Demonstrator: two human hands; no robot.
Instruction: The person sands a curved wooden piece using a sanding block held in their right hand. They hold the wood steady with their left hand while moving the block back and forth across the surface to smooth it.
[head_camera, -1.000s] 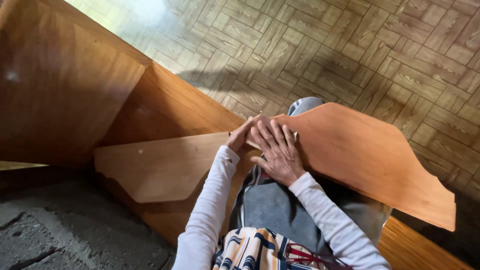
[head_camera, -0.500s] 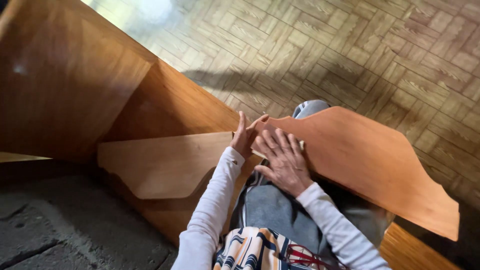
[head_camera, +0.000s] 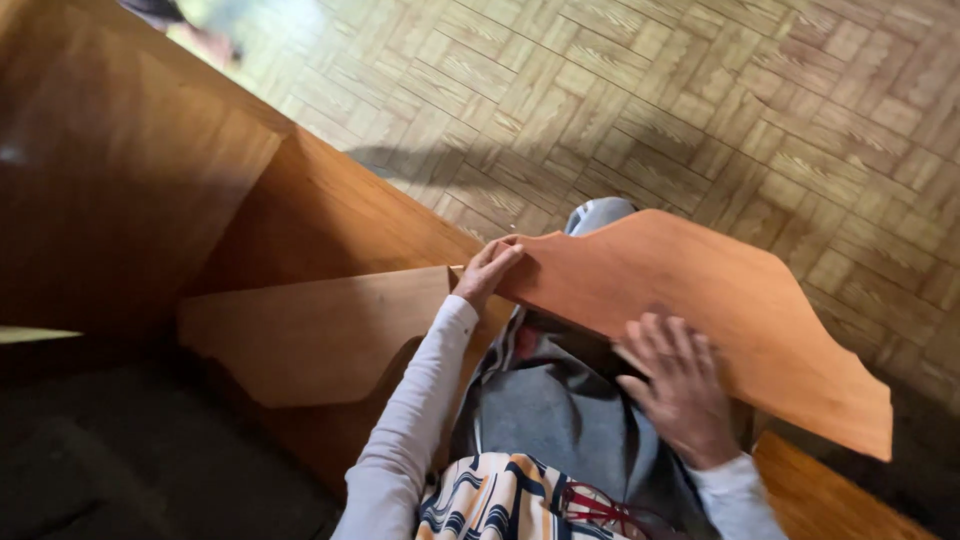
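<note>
Fingers of the left hand (head_camera: 487, 272) curled over the pointed end of a shaped wooden panel (head_camera: 720, 300), pinching its edge. The right hand (head_camera: 680, 385) lay flat on the panel's lower edge, fingers spread. Beneath both hands were grey trousers (head_camera: 560, 420); beyond the fingers stretched the parquet floor (head_camera: 700, 100).

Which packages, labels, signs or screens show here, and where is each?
None in view: only bare wood. The left hand and right hand hold a shaped orange-brown wooden panel over a parquet floor, beside larger brown wooden panels.
</note>
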